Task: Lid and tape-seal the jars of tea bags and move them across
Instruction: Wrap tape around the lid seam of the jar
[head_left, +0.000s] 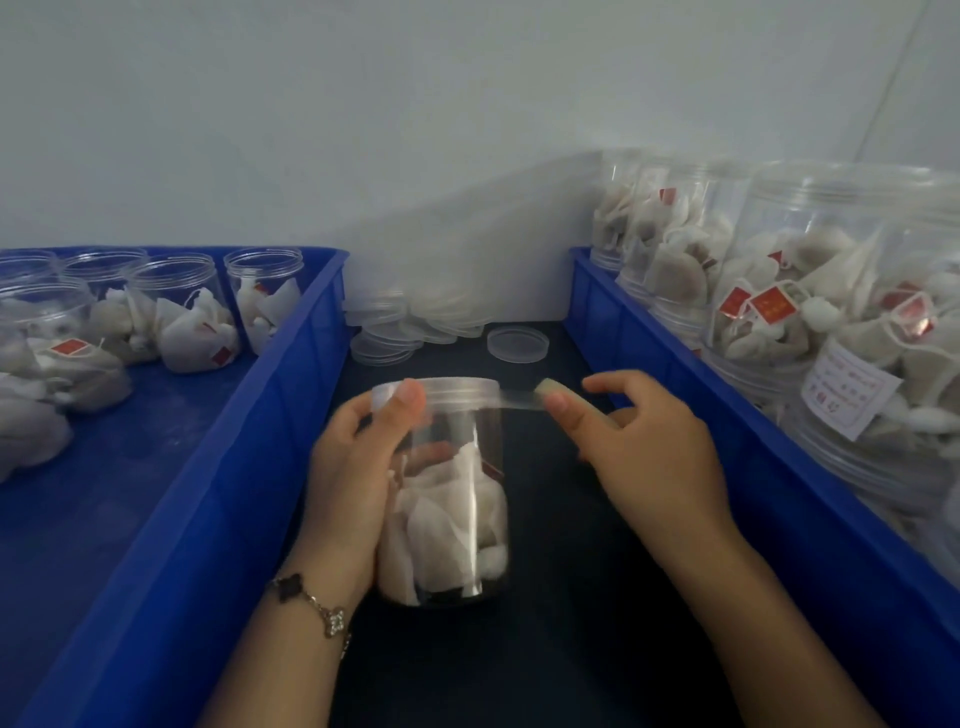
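As left hand grips jar | right hand pinches tape, seemingly taut

jar: clear, lidded, upright, tea bags inside | tape: clear strip stretched rightward from lid

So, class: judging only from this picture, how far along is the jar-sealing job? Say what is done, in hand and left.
Done: lidded jars fill the right crate. In hand: the left hand holds a lidded jar while the right hand pulls a tape strip from its lid seam. Left: open jars wait in the left crate, with spare lids behind.
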